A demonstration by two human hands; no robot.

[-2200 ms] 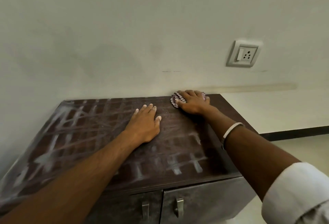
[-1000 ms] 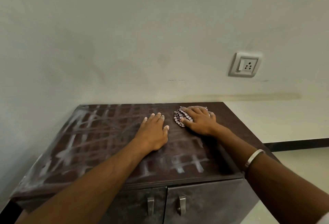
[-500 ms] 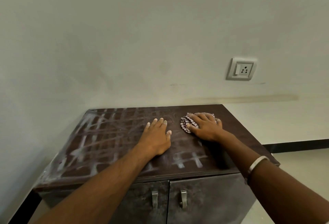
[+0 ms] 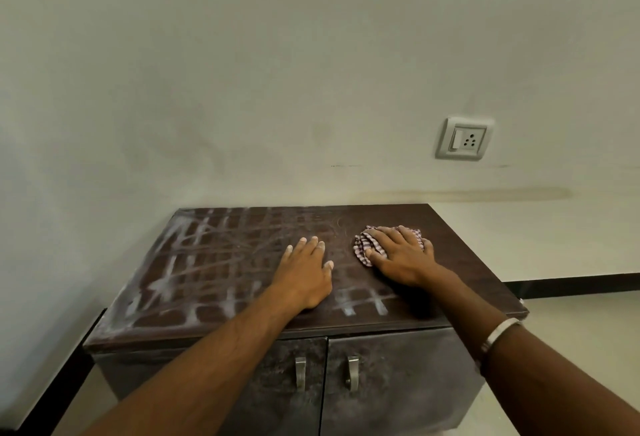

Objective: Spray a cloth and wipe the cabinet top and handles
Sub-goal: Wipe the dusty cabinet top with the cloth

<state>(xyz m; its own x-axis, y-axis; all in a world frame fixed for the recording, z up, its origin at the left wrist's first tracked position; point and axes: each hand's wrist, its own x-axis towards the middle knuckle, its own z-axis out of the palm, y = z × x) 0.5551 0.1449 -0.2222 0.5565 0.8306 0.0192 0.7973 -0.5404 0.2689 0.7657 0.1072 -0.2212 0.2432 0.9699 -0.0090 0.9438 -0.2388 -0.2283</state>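
Pressing: my right hand (image 4: 401, 257) lies spread over the striped cloth (image 4: 363, 245), fingers nearly straight and pushing it flat onto the cabinet top (image 4: 214, 262); nothing is pinched or curled round.
Left hand: my left hand (image 4: 304, 273) rests palm down just beside the right one, fingers straight and close together, holding nothing.
Hidden cloth: most of the cloth is under my right palm and fingers. Only a bunched edge shows at the left by my thumb, and a sliver past my fingertips at the far right. I cannot tell its full outline or how it is folded.
Cloth lie: what shows runs roughly left to right across the top, in the back right part, near the wall (image 4: 242, 72) but not touching it.
Cabinet top: dark brown, long axis left to right, back edge against the wall. Pale criss-cross streaks cover the left and middle; the patch round the cloth looks darker and plainer.
Handles: two metal handles (image 4: 300, 373) hang upright side by side on the door fronts below the front edge, between my forearms.
Cut off: both arms leave the picture at the bottom, and the cabinet's base is out of view. A pale bangle (image 4: 498, 331) sits on my right wrist.
Wall: a switch-and-socket plate (image 4: 462, 139) is up to the right.
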